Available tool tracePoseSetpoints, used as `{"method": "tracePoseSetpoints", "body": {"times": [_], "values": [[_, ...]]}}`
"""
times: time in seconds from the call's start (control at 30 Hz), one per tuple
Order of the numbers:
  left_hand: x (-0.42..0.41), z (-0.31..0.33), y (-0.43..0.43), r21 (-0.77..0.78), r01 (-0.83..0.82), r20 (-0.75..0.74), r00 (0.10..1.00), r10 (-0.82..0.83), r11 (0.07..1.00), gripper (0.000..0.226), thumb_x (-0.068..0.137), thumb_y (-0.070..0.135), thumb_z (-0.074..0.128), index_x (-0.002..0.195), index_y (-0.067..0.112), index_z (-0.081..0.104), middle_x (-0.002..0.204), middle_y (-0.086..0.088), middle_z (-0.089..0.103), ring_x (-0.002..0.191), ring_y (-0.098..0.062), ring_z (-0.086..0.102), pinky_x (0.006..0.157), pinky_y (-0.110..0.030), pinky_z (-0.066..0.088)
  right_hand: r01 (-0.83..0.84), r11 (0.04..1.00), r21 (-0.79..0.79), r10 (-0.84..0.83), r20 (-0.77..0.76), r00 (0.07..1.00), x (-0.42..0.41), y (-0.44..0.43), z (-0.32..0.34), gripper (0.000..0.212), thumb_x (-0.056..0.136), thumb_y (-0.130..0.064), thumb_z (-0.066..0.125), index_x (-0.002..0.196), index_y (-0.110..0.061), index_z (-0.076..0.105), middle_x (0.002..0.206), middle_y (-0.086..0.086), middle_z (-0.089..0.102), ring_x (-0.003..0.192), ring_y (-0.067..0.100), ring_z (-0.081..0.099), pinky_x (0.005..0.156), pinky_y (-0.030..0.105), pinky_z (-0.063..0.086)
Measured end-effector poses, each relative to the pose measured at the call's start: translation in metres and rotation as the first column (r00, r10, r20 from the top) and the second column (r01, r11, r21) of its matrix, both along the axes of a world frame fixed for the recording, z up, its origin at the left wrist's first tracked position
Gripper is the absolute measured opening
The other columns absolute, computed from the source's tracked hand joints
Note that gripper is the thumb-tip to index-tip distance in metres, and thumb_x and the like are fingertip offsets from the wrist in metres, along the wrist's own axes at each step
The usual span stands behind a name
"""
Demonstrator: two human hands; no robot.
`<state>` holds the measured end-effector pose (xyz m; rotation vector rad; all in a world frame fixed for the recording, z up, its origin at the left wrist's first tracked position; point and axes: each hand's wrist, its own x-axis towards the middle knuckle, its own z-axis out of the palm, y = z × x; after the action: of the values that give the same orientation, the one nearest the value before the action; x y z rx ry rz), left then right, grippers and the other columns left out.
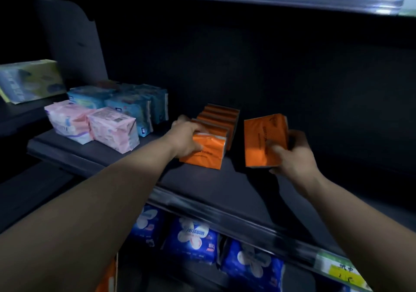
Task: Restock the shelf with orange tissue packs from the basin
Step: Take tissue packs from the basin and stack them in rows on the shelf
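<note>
In the middle of the frame, the front orange pack [207,151] of a row of orange packs [219,118] on the dark shelf [202,186] is gripped by the left hand [186,138]. Just right of it, a second orange pack [261,138] is held upright by the right hand [295,154].

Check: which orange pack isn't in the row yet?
The orange pack gripped by the right hand, apart to the right of the row.

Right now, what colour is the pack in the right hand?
The pack is orange, dark lettering; head view shows it.
</note>
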<state>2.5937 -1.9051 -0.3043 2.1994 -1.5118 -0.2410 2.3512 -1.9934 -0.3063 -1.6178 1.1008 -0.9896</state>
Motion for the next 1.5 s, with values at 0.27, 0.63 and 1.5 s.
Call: {"method": "tracePoseSetpoints", "body": {"times": [0.27,0.63,1.5], "values": [[0.003,-0.008,-0.017,-0.059,-0.055,-0.032,0.998,0.053,0.997,0.069,0.078,0.02,0.073,0.137,0.024,0.038,0.145,-0.015,0.026,0.127,-0.035,0.039,0.106,-0.037,0.037,-0.013,1.0,0.006,0.013,0.012,1.0,0.001,-0.009,-0.002,0.032,0.09,-0.022,0.06,0.114,-0.025,0.04,0.093,-0.005,0.059,0.076,0.021,0.064,0.053,0.033,0.052],[0.007,-0.009,-0.011,-0.17,-0.034,-0.143,0.99,0.009,0.985,0.073,0.08,0.014,0.07,0.141,0.017,0.03,0.125,-0.011,0.056,0.113,-0.025,0.054,0.085,-0.023,0.038,-0.06,0.998,-0.005,0.06,0.026,0.998,0.003,-0.006,0.008,0.04,0.087,-0.022,0.065,0.121,-0.022,0.042,0.102,-0.001,0.061,0.08,0.019,0.065,0.047,0.026,0.051],[0.055,-0.024,0.113,-0.2,-0.167,-0.153,0.979,0.137,0.966,0.052,0.091,0.027,0.057,0.14,0.02,0.039,0.135,0.0,0.052,0.122,-0.015,0.049,0.09,-0.024,0.037,-0.196,0.915,-0.353,-0.014,-0.512,0.859,0.106,0.062,-0.016,0.043,0.076,-0.028,0.075,0.114,-0.023,0.056,0.121,0.005,0.036,0.102,0.027,0.056,0.092,0.04,0.051]]}}
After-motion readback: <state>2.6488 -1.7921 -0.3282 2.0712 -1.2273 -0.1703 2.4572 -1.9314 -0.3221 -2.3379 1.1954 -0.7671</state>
